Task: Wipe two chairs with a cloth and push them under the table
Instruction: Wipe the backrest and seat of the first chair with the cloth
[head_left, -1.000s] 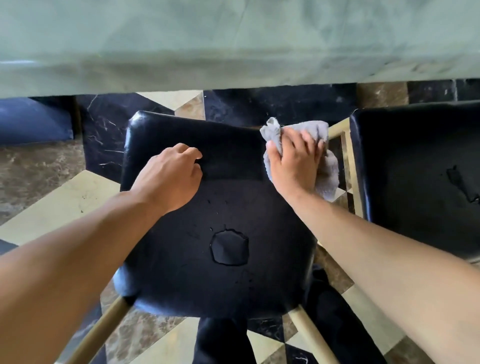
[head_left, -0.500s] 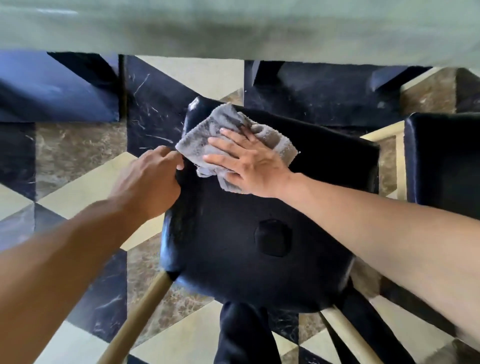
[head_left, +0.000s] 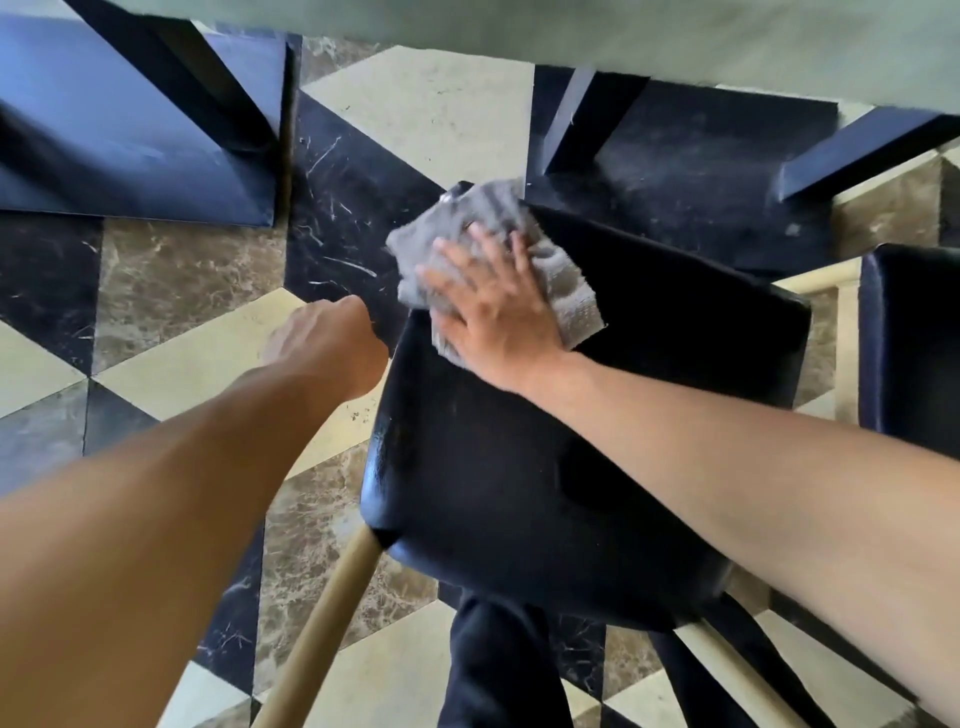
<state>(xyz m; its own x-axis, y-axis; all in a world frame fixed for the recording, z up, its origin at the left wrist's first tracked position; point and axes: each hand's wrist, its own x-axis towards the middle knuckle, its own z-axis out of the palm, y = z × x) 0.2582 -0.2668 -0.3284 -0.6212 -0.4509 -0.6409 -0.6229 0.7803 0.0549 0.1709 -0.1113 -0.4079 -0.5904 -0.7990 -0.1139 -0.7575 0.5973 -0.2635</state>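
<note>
A black padded chair seat (head_left: 545, 467) on gold legs fills the middle of the view. My right hand (head_left: 493, 317) lies flat, fingers spread, pressing a grey cloth (head_left: 488, 228) onto the seat's far left corner. My left hand (head_left: 324, 345) is curled at the seat's left edge; whether it grips the edge is hidden. A second black chair (head_left: 909, 343) shows at the right edge. The pale green table (head_left: 727, 41) runs across the top.
Dark blue table bases (head_left: 130, 135) stand on the patterned marble floor (head_left: 171, 280) under the table, one left and one behind the chair. A gold chair leg (head_left: 322, 623) slants toward the bottom left. My dark trouser leg (head_left: 493, 670) is below the seat.
My right hand has swept the cloth from the seat's far right corner to its far left corner. My left hand came off the seat top to its left edge. The view shifted left.
</note>
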